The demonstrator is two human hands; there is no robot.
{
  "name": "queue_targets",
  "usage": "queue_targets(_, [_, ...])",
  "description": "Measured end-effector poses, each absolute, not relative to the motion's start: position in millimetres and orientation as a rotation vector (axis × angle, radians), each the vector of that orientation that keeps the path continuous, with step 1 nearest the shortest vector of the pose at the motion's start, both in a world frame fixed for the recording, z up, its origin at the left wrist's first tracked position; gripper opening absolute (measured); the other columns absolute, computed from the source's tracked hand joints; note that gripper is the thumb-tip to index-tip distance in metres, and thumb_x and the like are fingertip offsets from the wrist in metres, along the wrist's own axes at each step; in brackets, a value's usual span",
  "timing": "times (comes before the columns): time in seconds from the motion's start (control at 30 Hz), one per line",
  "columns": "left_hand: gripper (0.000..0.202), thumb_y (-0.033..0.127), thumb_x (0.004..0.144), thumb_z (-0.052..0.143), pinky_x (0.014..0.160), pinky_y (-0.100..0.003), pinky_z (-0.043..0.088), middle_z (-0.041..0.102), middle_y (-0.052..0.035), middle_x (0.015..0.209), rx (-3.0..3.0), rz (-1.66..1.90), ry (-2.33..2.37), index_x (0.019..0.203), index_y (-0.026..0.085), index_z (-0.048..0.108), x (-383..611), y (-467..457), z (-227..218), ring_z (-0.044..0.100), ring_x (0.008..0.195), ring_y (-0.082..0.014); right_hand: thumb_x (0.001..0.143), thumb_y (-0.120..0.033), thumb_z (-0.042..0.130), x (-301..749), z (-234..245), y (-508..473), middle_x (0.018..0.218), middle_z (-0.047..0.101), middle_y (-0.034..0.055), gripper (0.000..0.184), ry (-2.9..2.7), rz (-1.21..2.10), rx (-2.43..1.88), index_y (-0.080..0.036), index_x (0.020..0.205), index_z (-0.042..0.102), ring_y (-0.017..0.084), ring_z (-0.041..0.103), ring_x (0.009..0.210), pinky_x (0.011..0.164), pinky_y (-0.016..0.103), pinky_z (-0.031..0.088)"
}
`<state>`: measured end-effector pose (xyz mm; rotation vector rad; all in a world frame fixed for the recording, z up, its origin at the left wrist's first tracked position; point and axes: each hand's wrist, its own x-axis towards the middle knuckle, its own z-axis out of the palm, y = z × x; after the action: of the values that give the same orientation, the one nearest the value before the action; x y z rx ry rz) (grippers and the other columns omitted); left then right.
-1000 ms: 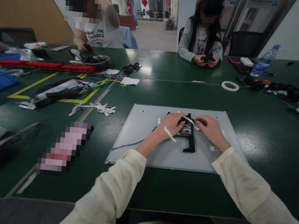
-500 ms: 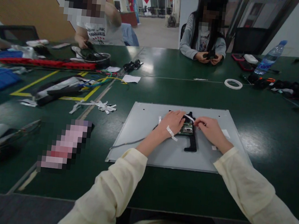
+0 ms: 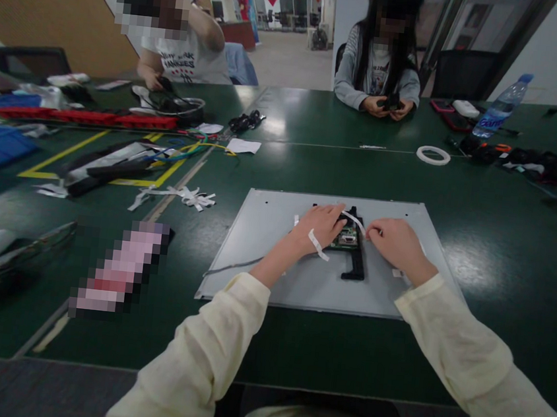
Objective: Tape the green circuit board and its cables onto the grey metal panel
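A flat grey panel (image 3: 236, 230) lies on the green table, with a black bracket (image 3: 355, 264) and a green circuit board (image 3: 348, 238) at its middle. My left hand (image 3: 320, 225) rests over the left part of the bracket, palm down, fingers stretched out. A short piece of white tape sticks to its wrist. Between the two hands, a white tape strip (image 3: 357, 220) curves across the top of the board. My right hand (image 3: 394, 244) pinches the right end of that strip. A grey cable (image 3: 232, 267) runs left from under my left arm to the panel's edge.
Left of the panel are loose white tape strips (image 3: 194, 197) and a blurred-out pink phone-like object (image 3: 126, 265). Beyond it lie a white tape roll (image 3: 433, 156) and a water bottle (image 3: 503, 106). Two people sit across the table, one with a hand on a dark coil (image 3: 170, 101).
My right hand has shifted slightly right and towards me with the strip's end, and more of the strip shows, now bowed. My left hand stays in place on the bracket.
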<state>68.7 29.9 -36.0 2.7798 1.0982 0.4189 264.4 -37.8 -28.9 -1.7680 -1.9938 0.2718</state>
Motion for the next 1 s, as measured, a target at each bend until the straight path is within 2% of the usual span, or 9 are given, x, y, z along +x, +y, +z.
queue_targets(0.1, [0.046, 0.03, 0.096, 0.03, 0.102, -0.035, 0.038, 0.048, -0.0158, 0.136, 2.67, 0.578, 1.04, 0.136, 0.009, 0.036, 61, 35, -23, 0.047, 0.124, -0.0225, 0.083, -0.018, 0.044, 262, -27, -40, 0.081, 0.067, 0.0054, 0.025, -1.985, 0.169, -1.76, -0.018, 0.071, 0.065, 0.018, 0.058, 0.077, 0.07, 0.028, 0.038])
queue_targets(0.17, [0.045, 0.031, 0.095, 0.031, 0.104, -0.033, 0.036, 0.049, -0.0146, 0.135, 2.6, 0.685, 1.029, 0.133, 0.009, 0.041, 50, 40, -10, 0.045, 0.126, -0.0208, 0.085, -0.017, 0.042, 259, -26, -41, 0.086, 0.066, 0.0046, 0.024, -1.985, 0.126, -1.706, -0.018, 0.079, 0.066, 0.017, 0.059, 0.082, 0.074, 0.028, 0.04])
queue_targets(0.23, [0.041, 0.034, 0.095, 0.031, 0.098, -0.032, 0.041, 0.059, -0.0109, 0.123, 2.491, 0.742, 1.107, 0.124, 0.013, 0.05, 36, 44, 4, 0.055, 0.113, -0.0193, 0.086, -0.016, 0.042, 254, -25, -43, 0.092, 0.065, 0.0046, 0.024, -2.012, 0.092, -1.56, -0.019, 0.087, 0.065, 0.017, 0.059, 0.085, 0.077, 0.029, 0.043])
queue_targets(0.33, [0.037, 0.039, 0.092, 0.035, 0.087, -0.031, 0.047, 0.067, -0.0057, 0.106, 2.399, 0.664, 1.226, 0.108, 0.017, 0.06, 10, 48, 12, 0.061, 0.1, -0.019, 0.086, -0.016, 0.044, 244, -26, -46, 0.106, 0.063, 0.0072, 0.025, -2.134, 0.075, -1.256, -0.018, 0.101, 0.064, 0.019, 0.057, 0.097, 0.086, 0.033, 0.046])
queue_targets(0.43, [0.033, 0.036, 0.087, 0.043, 0.078, -0.03, 0.049, 0.067, -0.0069, 0.102, 2.388, 0.499, 1.223, 0.104, 0.016, 0.062, -14, 46, 6, 0.063, 0.092, -0.0189, 0.089, -0.02, 0.045, 235, -28, -49, 0.124, 0.056, 0.0082, 0.029, -2.32, 0.088, -1.072, -0.018, 0.113, 0.061, 0.021, 0.049, 0.117, 0.099, 0.04, 0.042])
queue_targets(0.53, [0.031, 0.033, 0.081, 0.049, 0.073, -0.027, 0.05, 0.064, -0.0065, 0.104, 2.438, 0.419, 1.098, 0.106, 0.018, 0.062, -29, 43, -4, 0.061, 0.094, -0.019, 0.09, -0.024, 0.046, 230, -30, -52, 0.134, 0.048, 0.0081, 0.034, -2.423, 0.111, -1.035, -0.018, 0.121, 0.057, 0.022, 0.038, 0.129, 0.106, 0.045, 0.036])
queue_targets(0.73, [0.034, 0.031, 0.078, 0.052, 0.072, -0.029, 0.05, 0.061, -0.0073, 0.107, 2.393, 0.56, 1.229, 0.108, 0.017, 0.06, -30, 48, -20, 0.059, 0.094, -0.0192, 0.091, -0.026, 0.044, 231, -33, -53, 0.133, 0.05, 0.007, 0.036, -2.446, 0.195, -1.132, -0.02, 0.125, 0.055, 0.021, 0.04, 0.128, 0.107, 0.044, 0.036])
queue_targets(0.87, [0.023, 0.03, 0.074, 0.055, 0.078, -0.031, 0.049, 0.061, -0.0052, 0.092, 2.376, 0.585, 1.283, 0.091, 0.017, 0.065, -27, 51, -31, 0.059, 0.087, -0.0182, 0.09, -0.023, 0.046, 231, -32, -52, 0.132, 0.051, 0.0075, 0.036, -2.428, 0.223, -1.154, -0.021, 0.124, 0.057, 0.021, 0.044, 0.125, 0.105, 0.045, 0.038])
queue_targets(1.0, [0.015, 0.027, 0.071, 0.057, 0.075, -0.03, 0.05, 0.063, -0.0035, 0.085, 2.301, 0.655, 1.27, 0.081, 0.017, 0.064, -27, 51, -33, 0.06, 0.081, -0.017, 0.09, -0.024, 0.046, 231, -33, -52, 0.132, 0.051, 0.0077, 0.036, -2.428, 0.25, -1.15, -0.021, 0.124, 0.056, 0.021, 0.044, 0.124, 0.103, 0.047, 0.039])
